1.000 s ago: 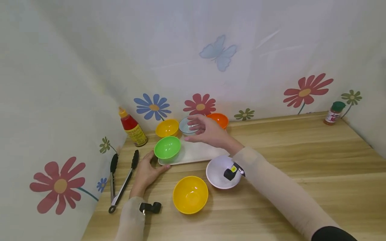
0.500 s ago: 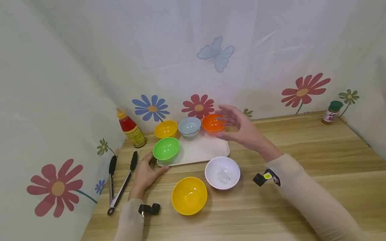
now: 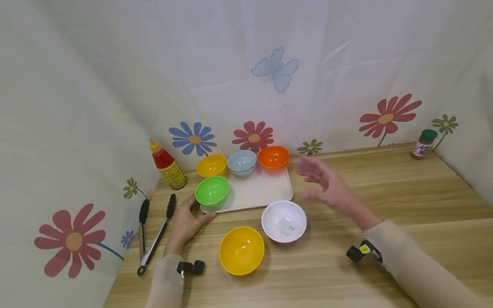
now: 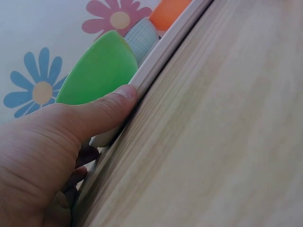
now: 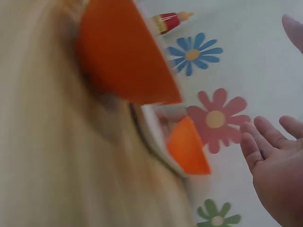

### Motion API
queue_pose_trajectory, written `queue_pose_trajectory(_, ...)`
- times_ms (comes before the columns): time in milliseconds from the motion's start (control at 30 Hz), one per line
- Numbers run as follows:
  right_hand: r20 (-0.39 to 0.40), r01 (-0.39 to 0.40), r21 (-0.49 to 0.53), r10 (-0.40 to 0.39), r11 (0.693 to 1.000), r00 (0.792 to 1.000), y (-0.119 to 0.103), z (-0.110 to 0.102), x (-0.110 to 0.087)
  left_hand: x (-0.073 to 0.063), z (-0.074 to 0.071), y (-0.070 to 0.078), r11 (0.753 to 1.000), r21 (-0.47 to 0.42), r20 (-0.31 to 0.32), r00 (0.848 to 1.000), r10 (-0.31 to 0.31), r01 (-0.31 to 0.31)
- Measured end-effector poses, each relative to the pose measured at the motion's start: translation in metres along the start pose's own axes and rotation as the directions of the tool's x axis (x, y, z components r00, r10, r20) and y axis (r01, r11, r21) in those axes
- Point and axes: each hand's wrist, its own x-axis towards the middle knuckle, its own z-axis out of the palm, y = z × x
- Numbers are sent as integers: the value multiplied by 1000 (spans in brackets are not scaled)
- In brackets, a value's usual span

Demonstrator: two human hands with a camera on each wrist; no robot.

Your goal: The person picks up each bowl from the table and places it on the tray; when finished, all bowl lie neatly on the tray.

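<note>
My left hand (image 3: pixel 187 223) holds the near left corner of a white rectangular tray (image 3: pixel 262 190). In the left wrist view the thumb lies along the tray's edge, the other fingers partly hidden behind it. A green bowl (image 3: pixel 212 191) stands on the tray right beside that hand. Along the tray's back sit a small yellow bowl (image 3: pixel 212 165), a pale blue bowl (image 3: pixel 242 162) and an orange bowl (image 3: pixel 274 158). My right hand (image 3: pixel 327 186) is in the air to the right of the tray, holding nothing, fingers loosely bent and thumb apart.
In front of the tray stand a white bowl (image 3: pixel 284 221) with faint grey marks inside and a larger yellow bowl (image 3: pixel 242 250). Black-tipped tongs (image 3: pixel 155 237) and a red sauce bottle (image 3: pixel 168 167) are at left. A green-capped jar (image 3: pixel 423 144) stands far right by the wall.
My right hand has moved right, from over the pale blue bowl past the orange bowl to beyond the tray, uncovering both bowls and the white one. My left hand stays at the tray corner.
</note>
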Motion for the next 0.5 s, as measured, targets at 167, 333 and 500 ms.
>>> queue_pose_trajectory(167,66,-21,38,19,999,998,22,11,-13,0,1,-3,1000,3,-11,1000,15,-15)
queue_pose_trajectory(333,146,-94,30,88,995,985,33,20,-25,1,1,-3,999,18,-26,999,36,-36)
queue_pose_trajectory(500,198,-129,54,116,990,973,42,27,-32,2,2,-3,999,10,-14,999,32,-32)
